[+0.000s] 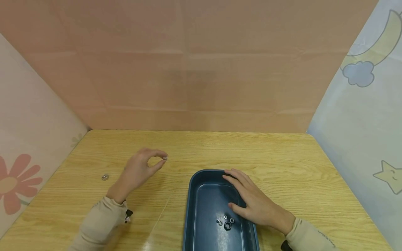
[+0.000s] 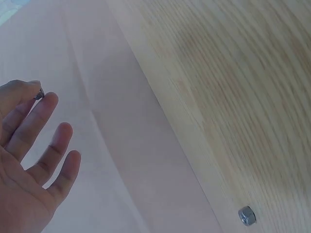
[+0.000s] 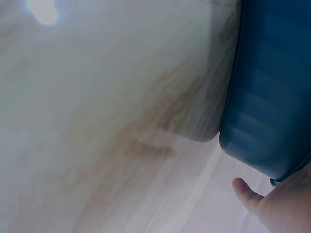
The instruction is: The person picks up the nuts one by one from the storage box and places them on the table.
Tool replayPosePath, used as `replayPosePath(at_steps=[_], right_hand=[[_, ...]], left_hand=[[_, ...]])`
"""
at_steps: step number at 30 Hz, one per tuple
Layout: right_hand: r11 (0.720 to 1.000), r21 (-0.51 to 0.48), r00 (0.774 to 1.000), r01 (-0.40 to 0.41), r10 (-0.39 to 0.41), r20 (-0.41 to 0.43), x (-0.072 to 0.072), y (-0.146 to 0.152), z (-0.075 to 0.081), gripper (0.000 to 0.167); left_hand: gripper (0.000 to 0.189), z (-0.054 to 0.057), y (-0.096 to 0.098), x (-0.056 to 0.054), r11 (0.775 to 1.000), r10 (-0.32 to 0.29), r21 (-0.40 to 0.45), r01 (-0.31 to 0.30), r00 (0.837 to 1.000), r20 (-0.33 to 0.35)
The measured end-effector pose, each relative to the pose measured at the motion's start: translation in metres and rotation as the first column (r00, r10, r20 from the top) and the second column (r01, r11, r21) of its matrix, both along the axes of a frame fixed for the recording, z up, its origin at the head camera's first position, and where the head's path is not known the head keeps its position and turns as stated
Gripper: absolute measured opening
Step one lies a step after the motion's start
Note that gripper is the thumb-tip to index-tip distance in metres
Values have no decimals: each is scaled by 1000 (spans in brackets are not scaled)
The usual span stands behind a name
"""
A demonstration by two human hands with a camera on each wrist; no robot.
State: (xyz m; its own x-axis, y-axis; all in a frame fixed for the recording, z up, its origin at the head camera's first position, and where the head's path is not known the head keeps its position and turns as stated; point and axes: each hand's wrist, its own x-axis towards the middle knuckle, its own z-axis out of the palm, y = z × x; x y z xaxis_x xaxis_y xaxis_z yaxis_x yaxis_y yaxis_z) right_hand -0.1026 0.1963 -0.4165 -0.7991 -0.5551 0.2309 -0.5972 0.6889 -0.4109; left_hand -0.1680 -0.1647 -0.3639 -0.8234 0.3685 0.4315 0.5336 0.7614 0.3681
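Observation:
My left hand (image 1: pixel 135 174) is raised over the left part of the table, pinching a small metal nut (image 2: pixel 39 94) between thumb and index finger while the other fingers spread. Another metal nut (image 1: pixel 105 177) lies on the table to the left of that hand. A dark blue tray (image 1: pixel 186 216) stands in front, with several nuts (image 1: pixel 227 226) of different sizes grouped on its floor. My right hand (image 1: pixel 251 202) rests over the tray's right rim near the far corner, fingers extended and thumb above the inside. In the right wrist view, one finger (image 3: pixel 248 195) shows beside the tray's outer wall.
The wood-grain table (image 1: pixel 150 139) ends at a brown paper-like backdrop (image 1: pixel 194 80). Patterned panels stand at the left (image 1: pixel 37 125) and right (image 1: pixel 355 122).

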Motion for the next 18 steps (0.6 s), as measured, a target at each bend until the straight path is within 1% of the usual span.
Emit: replayPosePath(at_steps=[4, 7, 11, 18], right_hand=[[1000, 12, 1000, -10, 10, -23, -1, 0, 0, 77], [1000, 17, 1000, -11, 12, -20, -1, 0, 0, 77], [1000, 15, 1000, -7, 7, -4, -1, -1, 0, 77], [1000, 17, 1000, -1, 1, 3, 0, -1, 1, 76]], left_hand=[[19, 0, -6, -4, 1000, 8, 9, -8, 1000, -6], [19, -1, -10, -7, 1000, 21, 8, -21, 1000, -3], [19, -3, -15, -10, 999, 45, -2, -45, 999, 13], [18, -4, -23, -12, 997, 77, -13, -76, 996, 49]])
